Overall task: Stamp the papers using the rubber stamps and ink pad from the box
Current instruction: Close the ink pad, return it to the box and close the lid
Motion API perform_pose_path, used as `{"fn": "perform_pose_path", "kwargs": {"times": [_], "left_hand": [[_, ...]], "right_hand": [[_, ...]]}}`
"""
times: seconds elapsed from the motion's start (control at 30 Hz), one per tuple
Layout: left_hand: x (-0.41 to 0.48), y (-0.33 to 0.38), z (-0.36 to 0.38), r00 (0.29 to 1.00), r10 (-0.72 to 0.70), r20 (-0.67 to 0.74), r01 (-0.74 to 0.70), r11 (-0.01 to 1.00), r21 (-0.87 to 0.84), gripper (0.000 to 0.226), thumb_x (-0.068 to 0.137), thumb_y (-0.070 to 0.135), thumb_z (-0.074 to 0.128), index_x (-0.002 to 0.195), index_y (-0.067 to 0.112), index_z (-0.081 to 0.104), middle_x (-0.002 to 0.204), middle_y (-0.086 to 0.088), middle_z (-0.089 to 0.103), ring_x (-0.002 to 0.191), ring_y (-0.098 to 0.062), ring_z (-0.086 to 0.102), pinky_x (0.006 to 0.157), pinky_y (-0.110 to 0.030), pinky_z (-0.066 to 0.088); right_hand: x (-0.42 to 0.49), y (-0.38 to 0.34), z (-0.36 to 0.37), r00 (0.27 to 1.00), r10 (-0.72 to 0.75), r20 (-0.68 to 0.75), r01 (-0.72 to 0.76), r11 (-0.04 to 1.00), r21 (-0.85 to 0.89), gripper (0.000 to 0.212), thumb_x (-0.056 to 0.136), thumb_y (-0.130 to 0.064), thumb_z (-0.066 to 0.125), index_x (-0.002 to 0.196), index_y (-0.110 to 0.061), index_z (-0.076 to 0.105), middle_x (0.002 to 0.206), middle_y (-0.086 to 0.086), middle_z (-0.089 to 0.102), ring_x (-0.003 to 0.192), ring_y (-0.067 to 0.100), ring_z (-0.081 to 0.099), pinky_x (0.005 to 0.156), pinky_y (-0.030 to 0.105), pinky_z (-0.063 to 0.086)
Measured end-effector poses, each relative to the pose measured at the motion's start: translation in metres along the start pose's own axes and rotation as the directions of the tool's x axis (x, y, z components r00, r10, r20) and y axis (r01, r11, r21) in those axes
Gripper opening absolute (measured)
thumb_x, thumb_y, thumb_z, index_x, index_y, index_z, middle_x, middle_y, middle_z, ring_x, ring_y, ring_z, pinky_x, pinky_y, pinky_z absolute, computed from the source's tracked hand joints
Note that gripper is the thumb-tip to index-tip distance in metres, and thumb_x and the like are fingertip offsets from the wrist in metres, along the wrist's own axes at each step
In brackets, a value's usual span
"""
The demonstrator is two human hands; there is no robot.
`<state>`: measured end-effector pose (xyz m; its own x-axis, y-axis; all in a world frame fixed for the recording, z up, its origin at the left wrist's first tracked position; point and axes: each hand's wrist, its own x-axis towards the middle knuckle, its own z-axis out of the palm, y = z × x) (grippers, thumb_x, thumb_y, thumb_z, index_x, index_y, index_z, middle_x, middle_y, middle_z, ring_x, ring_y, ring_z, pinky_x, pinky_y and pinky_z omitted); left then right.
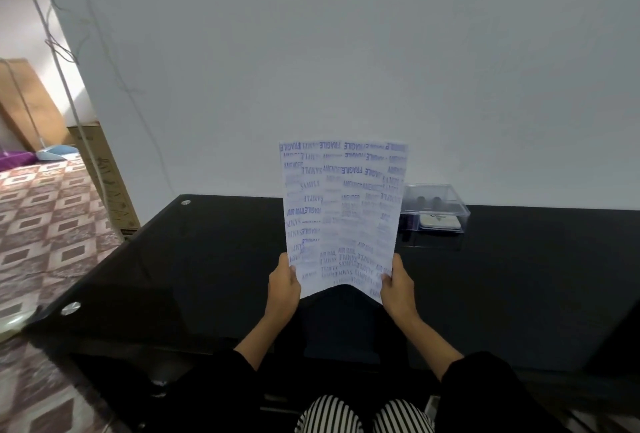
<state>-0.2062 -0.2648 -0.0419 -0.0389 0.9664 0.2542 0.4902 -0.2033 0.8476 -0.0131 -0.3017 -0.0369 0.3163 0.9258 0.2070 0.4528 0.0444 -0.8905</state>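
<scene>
Over the black tabletop [173, 277], both hands [284, 282] [398, 282] pinch the paper [343, 211] at its bottom corners; light and floppy, it sags between them.

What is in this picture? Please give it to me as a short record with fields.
Paper: one sheet held up above the table, covered in blue stamp marks such as FRAGILE, SAMPLE, AIR MAIL
Left hand: grips the sheet's lower left corner
Right hand: grips the lower right corner
Box: clear plastic, on the table by the wall, right of the sheet
In the box: two dark stamps, a flat ink pad
Table surface: black glass
</scene>
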Motion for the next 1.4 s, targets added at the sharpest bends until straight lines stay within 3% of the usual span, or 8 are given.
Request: {"fn": "perform_pose_path", "kwargs": {"times": [0.17,0.33,0.5,0.63,0.77,0.9,1.1,1.4], "left_hand": [[0.043,0.008,-0.011,0.996,-0.056,-0.073,0.057,0.998,0.018,0.023,0.099,0.005,0.030,0.118,0.004,0.044,0.101,-0.005,0.055,0.078,-0.012,0.055,0.058,-0.018,0.045],[0.087,0.001,-0.010,0.987,-0.132,-0.095,0.136,0.990,0.039,0.024,0.098,0.003,0.031,0.118,0.001,0.044,0.101,-0.009,0.054,0.082,-0.018,0.054,0.065,-0.028,0.047],[0.123,-0.020,0.002,0.978,-0.197,-0.068,0.203,0.974,0.105,0.024,0.097,0.001,0.031,0.116,0.002,0.046,0.101,-0.010,0.052,0.084,-0.019,0.051,0.060,-0.024,0.041],[0.141,-0.034,0.022,0.978,-0.207,-0.009,0.206,0.970,0.131,0.016,0.096,0.000,0.031,0.099,0.011,0.042,0.097,-0.005,0.051,0.086,-0.019,0.053,0.070,-0.029,0.044],[0.148,-0.044,0.041,0.977,-0.211,0.028,0.204,0.964,0.172,0.016,0.096,0.002,0.031,0.091,0.012,0.043,0.085,-0.001,0.051,0.072,-0.013,0.050,0.058,-0.022,0.040],[0.153,-0.048,0.050,0.974,-0.224,0.002,0.219,0.954,0.205,0.025,0.095,0.005,0.032,0.076,0.018,0.039,0.077,-0.001,0.048,0.067,-0.015,0.048,0.054,-0.024,0.037],[0.153,-0.050,0.055,0.973,-0.227,-0.035,0.228,0.932,0.284,0.020,0.092,0.003,0.036,0.105,0.004,0.051,0.106,-0.011,0.054,0.096,-0.025,0.053,0.072,-0.032,0.045],[0.152,-0.041,0.054,0.962,-0.271,0.015,0.233,0.854,0.466,0.030,0.091,0.003,0.036,0.120,0.003,0.044,0.124,-0.014,0.044,0.112,-0.027,0.043,0.087,-0.035,0.041]], "right_hand": [[0.046,-0.011,0.003,0.999,0.013,0.047,-0.009,0.996,-0.088,0.037,0.093,0.005,0.038,0.125,-0.009,0.050,0.122,0.013,0.052,0.105,0.020,0.051,0.084,0.025,0.040],[0.088,-0.016,0.018,0.985,0.059,0.162,-0.042,0.994,-0.106,0.037,0.092,0.005,0.041,0.125,-0.006,0.050,0.127,0.015,0.052,0.114,0.025,0.052,0.086,0.024,0.040],[0.117,0.001,0.032,0.966,0.113,0.232,-0.088,0.990,-0.115,0.036,0.092,0.005,0.043,0.125,-0.003,0.051,0.127,0.013,0.055,0.116,0.024,0.053,0.087,0.023,0.042],[0.133,0.022,0.039,0.962,0.163,0.221,-0.125,0.977,-0.175,0.035,0.092,0.002,0.046,0.125,-0.005,0.053,0.126,0.012,0.057,0.113,0.023,0.055,0.087,0.026,0.045],[0.141,0.040,0.042,0.967,0.197,0.163,-0.145,0.947,-0.286,0.034,0.092,-0.002,0.047,0.124,-0.009,0.054,0.121,0.009,0.059,0.107,0.023,0.057,0.079,0.026,0.045],[0.145,0.046,0.046,0.982,0.158,0.108,-0.099,0.902,-0.421,0.025,0.089,-0.005,0.044,0.109,-0.008,0.058,0.111,0.012,0.057,0.105,0.026,0.052,0.076,0.029,0.042],[0.146,0.047,0.045,0.976,0.189,0.109,-0.095,0.819,-0.566,0.023,0.091,-0.014,0.045,0.112,-0.009,0.055,0.120,0.012,0.046,0.116,0.027,0.041,0.087,0.032,0.040],[0.148,0.047,0.035,0.950,0.266,0.166,-0.183,0.900,-0.395,0.037,0.088,-0.006,0.050,0.125,-0.009,0.052,0.114,0.015,0.049,0.116,0.029,0.044,0.087,0.032,0.040]]}}
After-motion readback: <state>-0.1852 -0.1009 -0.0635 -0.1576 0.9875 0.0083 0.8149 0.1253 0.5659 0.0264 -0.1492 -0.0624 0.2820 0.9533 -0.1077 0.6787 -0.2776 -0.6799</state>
